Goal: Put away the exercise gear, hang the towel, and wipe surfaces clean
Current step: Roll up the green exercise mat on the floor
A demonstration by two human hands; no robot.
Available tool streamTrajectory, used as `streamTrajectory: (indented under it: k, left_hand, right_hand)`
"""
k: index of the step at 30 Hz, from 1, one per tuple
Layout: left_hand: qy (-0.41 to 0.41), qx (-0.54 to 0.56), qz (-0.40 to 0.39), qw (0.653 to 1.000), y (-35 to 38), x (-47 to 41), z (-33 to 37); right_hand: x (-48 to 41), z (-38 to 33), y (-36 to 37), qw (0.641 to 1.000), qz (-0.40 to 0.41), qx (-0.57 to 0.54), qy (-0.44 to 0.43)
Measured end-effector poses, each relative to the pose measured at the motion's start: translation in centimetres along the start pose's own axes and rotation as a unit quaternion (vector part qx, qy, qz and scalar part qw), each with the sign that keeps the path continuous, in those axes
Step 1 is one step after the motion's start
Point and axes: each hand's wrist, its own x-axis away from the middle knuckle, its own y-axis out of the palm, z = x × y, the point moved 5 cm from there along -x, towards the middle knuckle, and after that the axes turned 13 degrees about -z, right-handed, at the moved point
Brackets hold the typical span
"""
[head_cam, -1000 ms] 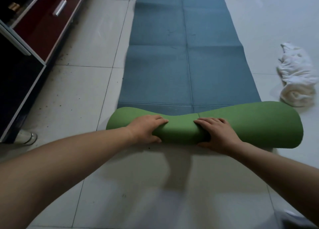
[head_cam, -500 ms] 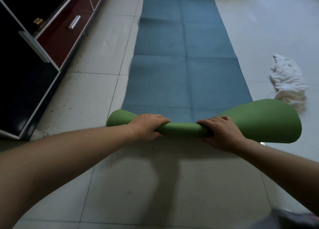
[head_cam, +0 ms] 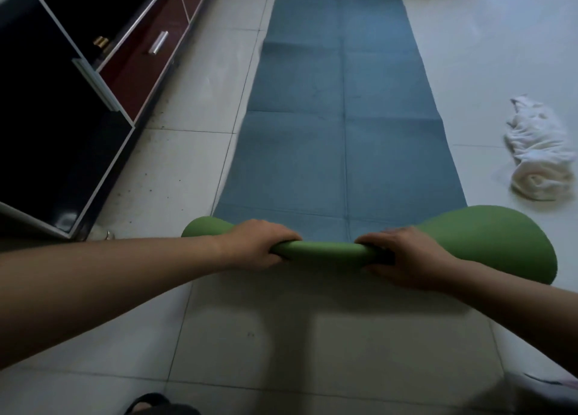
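While reaching forward over pale glossy floor tiles (head_cam: 200,95), grips the rolled near end (head_cam: 325,250) of a long foam exercise mat (head_cam: 344,148), blue on its upper face and green on its underside. Clenches the left hand (head_cam: 256,245) round the roll left of centre, fingers curled over the top, thumb at the near side. Clenches the right hand (head_cam: 403,258) round it right of centre in the same way. Squeezes the roll to a thin tube between the two hands; lets it flare loose at both ends, much wider at the right. Leaves the rest of the mat flat on the tiles, running straight away from the body, creased into panels. Leaves a crumpled white cloth towel (head_cam: 538,151) on the tiles right of the mat, apart from its edge and just beyond the flared right end. Passes a dark low cabinet (head_cam: 62,133) along the left, with a dark red drawer front and a silver bar handle (head_cam: 158,42). Catches the toe of a dark sandal (head_cam: 156,405) at the bottom edge.

Against one second ago: much thinner at the middle of the roll, thick right across then. Same grip spots for both hands. More of the mat in view ahead, now up to its rounded far end; more of the cabinet too.
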Motion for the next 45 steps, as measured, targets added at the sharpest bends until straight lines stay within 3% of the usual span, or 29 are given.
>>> streamTrajectory:
  k: [7, 13, 16, 21, 27, 33, 40, 45]
  left_hand:
    - [-0.014, 0.079, -0.048, 0.996, -1.3, -1.7, -2.4]
    - [-0.012, 0.04, 0.079, 0.996, -1.9, -3.9, -4.2]
    - [-0.02, -0.045, 0.112, 0.993, -1.2, -5.1, -4.6]
    - [-0.052, -0.065, 0.097, 0.992, -1.4, -6.5, -6.2]
    - [-0.07, -0.055, 0.099, 0.991, -2.5, -7.7, -7.0]
    - [-0.057, -0.049, 0.182, 0.98, -3.4, -6.9, -5.5]
    - [-0.076, -0.092, 0.132, 0.984, -3.6, -7.0, -6.0]
    - [-0.099, -0.11, 0.082, 0.986, -3.1, -7.9, -6.2]
  right_hand:
    - [-3.2, 2.1, -0.7, 0.99, -0.098, -0.091, 0.037]
    - [-6.0, 4.9, -0.7, 0.984, -0.098, -0.123, 0.084]
    - [-6.5, 5.9, -0.4, 0.985, -0.077, -0.112, 0.102]
    - [-5.4, 4.9, 0.1, 0.994, 0.037, -0.06, 0.089]
    - [-5.9, 3.8, 2.6, 0.989, -0.072, 0.06, 0.114]
    - [-7.4, 5.0, 0.2, 0.993, -0.012, 0.055, 0.105]
    - [-8.3, 5.7, -0.7, 0.992, 0.026, 0.043, 0.119]
    - [-8.5, 6.1, -0.5, 0.994, -0.012, 0.034, 0.103]
